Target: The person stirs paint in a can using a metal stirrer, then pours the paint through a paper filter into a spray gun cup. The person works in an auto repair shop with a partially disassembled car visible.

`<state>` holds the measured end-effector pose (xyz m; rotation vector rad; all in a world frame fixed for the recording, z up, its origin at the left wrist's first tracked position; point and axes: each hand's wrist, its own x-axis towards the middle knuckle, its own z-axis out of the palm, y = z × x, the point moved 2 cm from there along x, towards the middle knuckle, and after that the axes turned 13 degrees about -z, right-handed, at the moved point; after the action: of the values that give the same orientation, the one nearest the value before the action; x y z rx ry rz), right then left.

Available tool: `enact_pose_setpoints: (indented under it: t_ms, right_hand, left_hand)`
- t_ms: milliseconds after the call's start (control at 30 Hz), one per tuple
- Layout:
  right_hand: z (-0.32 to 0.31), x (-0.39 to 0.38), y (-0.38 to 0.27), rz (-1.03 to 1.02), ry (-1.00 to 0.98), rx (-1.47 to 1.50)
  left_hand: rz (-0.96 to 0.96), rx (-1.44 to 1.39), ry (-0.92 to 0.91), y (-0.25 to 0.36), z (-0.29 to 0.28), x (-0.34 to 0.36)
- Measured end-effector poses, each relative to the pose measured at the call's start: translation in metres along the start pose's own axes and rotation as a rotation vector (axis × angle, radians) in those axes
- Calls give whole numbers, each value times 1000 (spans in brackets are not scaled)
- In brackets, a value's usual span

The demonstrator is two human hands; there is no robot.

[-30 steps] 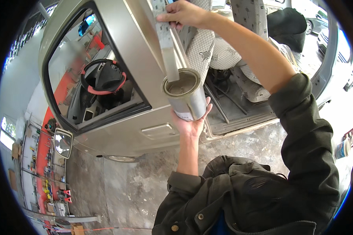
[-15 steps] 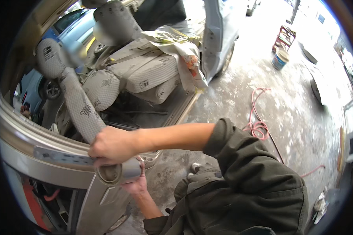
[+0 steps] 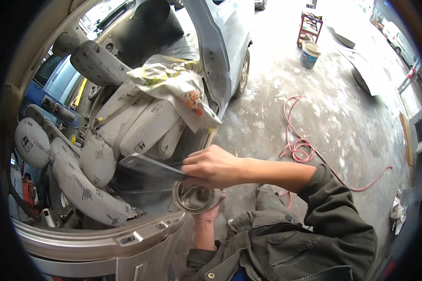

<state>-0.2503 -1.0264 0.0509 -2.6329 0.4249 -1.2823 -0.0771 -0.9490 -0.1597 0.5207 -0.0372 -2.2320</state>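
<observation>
My left hand point(image 3: 207, 213) holds an open metal can point(image 3: 195, 198) from below, its fingers wrapped round the side. Greyish residue coats the can's inside. Above the rim, my right hand point(image 3: 211, 167) is closed on the end of a long, flat grey strip point(image 3: 152, 167). This strip points left over the car's door opening, tilted and a little blurred. Earlier, holes showed along it. Both hands are beside the car body point(image 3: 140, 236), and the can's lower part is partly hidden by my fingers.
Patterned covered seats point(image 3: 150, 117) fill the car, with a crumpled plastic sheet point(image 3: 183, 89) over one. An open door point(image 3: 215, 51) stands ahead. On the stained floor lie a red hose point(image 3: 297, 149), a bucket point(image 3: 309, 54) and a red cart point(image 3: 310, 29).
My view has shifted, and both hands with the can and strip have moved right relative to the car, from over the body panel to the door opening's edge. Both holds are kept.
</observation>
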Motion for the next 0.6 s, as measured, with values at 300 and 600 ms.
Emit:
enact_pose_setpoints:
  t_ms: [300,600]
  right_hand:
    - [-165,-78,103,105,68,76]
    - [-359,-169,206,223,-21,-113]
  left_hand:
    - [42,186,-136,-80,97,228]
    - [-289,57,-327,-138,206,432]
